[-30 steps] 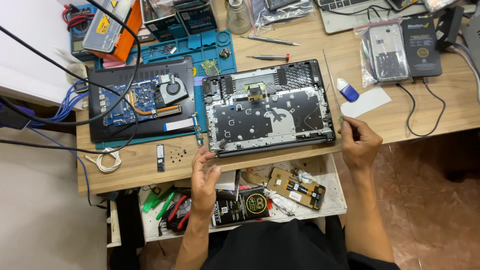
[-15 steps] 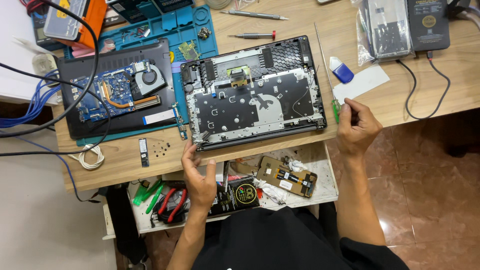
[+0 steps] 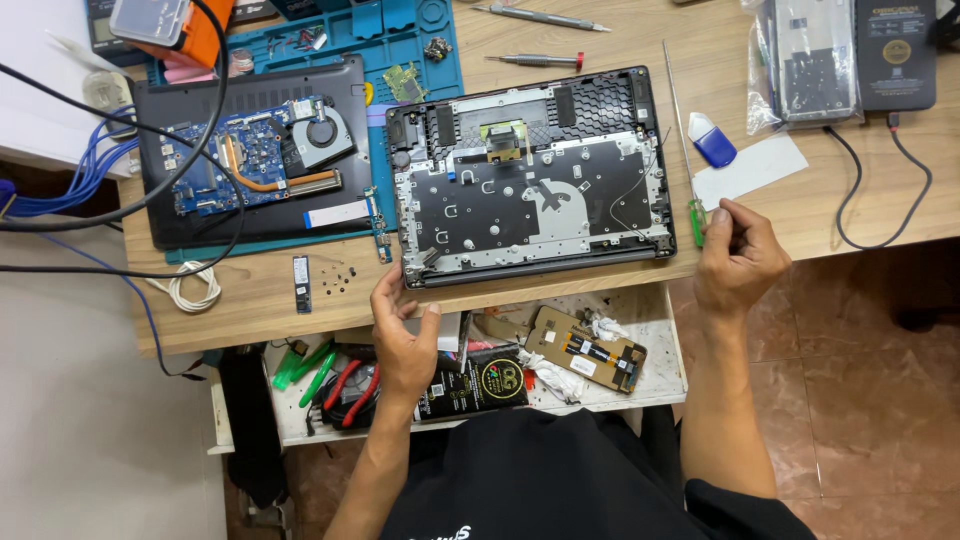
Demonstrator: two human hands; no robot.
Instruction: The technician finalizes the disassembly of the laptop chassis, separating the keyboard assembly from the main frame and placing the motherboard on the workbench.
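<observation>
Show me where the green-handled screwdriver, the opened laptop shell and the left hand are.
green-handled screwdriver [image 3: 696, 222]: head view, on its green handle.
opened laptop shell [image 3: 530, 190]: head view, on its metal inner plate.
left hand [image 3: 400, 335]: head view, on its back.

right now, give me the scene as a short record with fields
left hand: grips the front left corner of the open laptop shell
right hand: holds a green-handled screwdriver off the shell's right edge
desk: wooden
left of shell: second laptop base with blue board and fan
shelf below: pliers, small parts
</observation>
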